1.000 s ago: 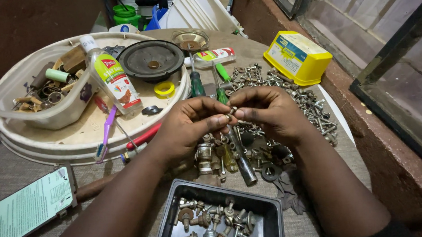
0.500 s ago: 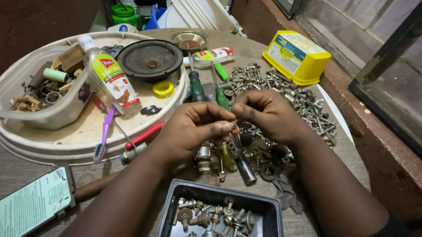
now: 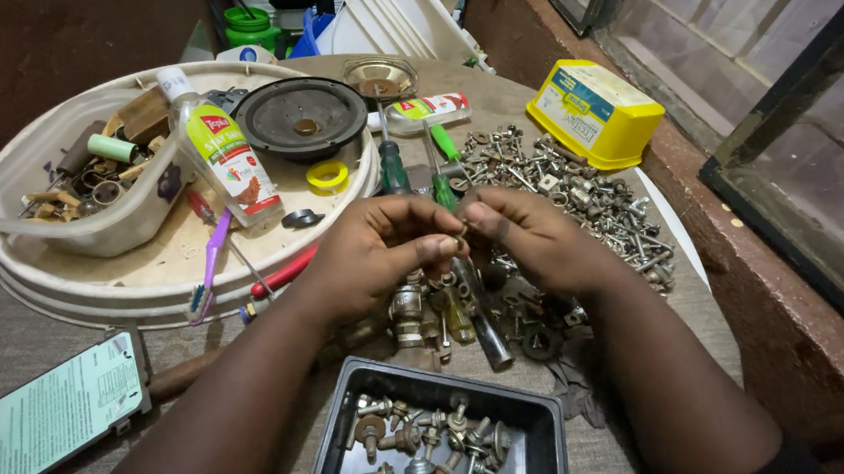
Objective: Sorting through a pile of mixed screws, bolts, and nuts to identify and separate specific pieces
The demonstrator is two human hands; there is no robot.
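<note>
Hands barely moved since half a second earlier; they stayed fingertip to fingertip over the hardware pile.

One round cream tray (image 3: 94, 283) sat at left, carrying one white tub (image 3: 79, 219), one black speaker cone (image 3: 300, 118), one clear bottle (image 3: 225, 162) and one yellow tape ring (image 3: 327, 176). One yellow box (image 3: 593, 113) at right. One black bin (image 3: 520, 460) of screws nearest the camera. One loose heap of nuts and bolts (image 3: 579, 194) between them.

Left hand (image 3: 373, 256) and right hand (image 3: 533, 243) were both curled, fingertips pinched on one small bolt (image 3: 461, 232): short, brassy, held between the hands above the pile. Thread detail too small to tell.
</note>
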